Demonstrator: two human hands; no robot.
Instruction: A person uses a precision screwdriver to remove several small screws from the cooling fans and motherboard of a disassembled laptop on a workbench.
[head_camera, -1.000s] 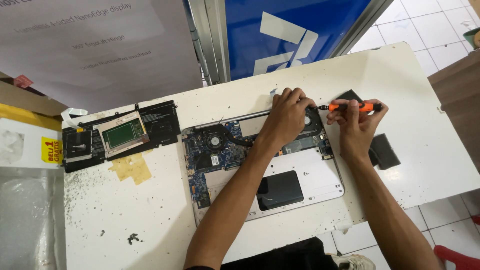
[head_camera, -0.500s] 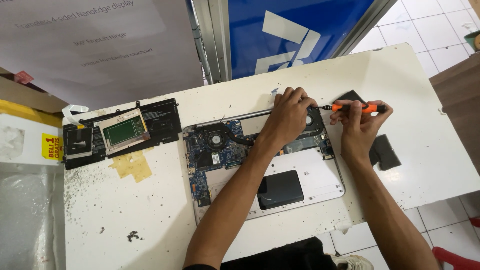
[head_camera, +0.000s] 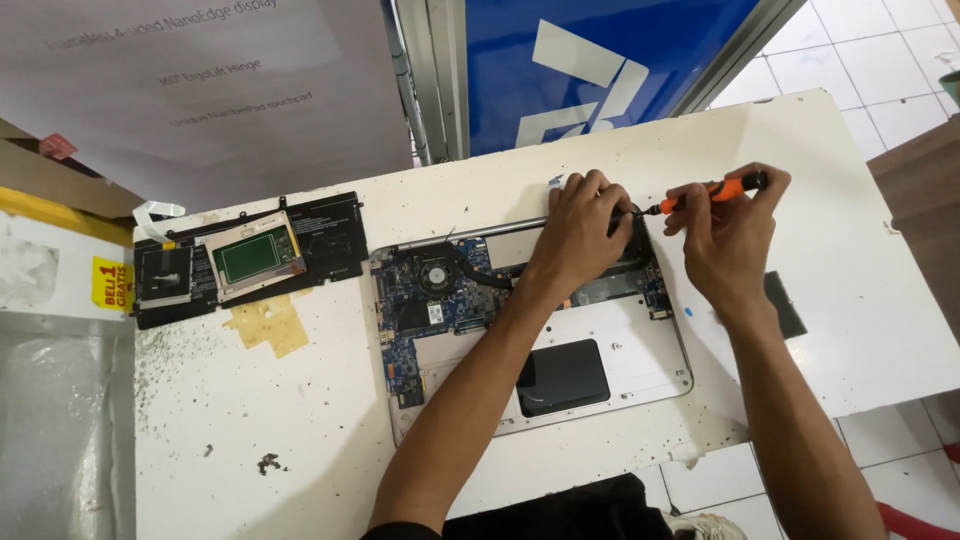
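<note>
laptop (head_camera: 540, 330) lies opened, insides up, mid tabletop (head_camera: 800, 150). left hand (head_camera: 585, 230) presses fingers-together on its far right corner. right hand (head_camera: 725, 235) is clamped on orange screwdriver (head_camera: 705, 192), tip at that corner. judgement: keep tip seated square, light torque, left hand steadying.

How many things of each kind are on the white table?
Opened laptop: 1
Orange screwdriver: 1
Black battery pack: 1
Loose touchpad: 1
Black flat piece: 1
Hands: 2, left hand, right hand
Total: 7

Hands (head_camera: 650, 225) with screwdriver (head_camera: 712, 191) over opened laptop (head_camera: 530, 330)
</note>
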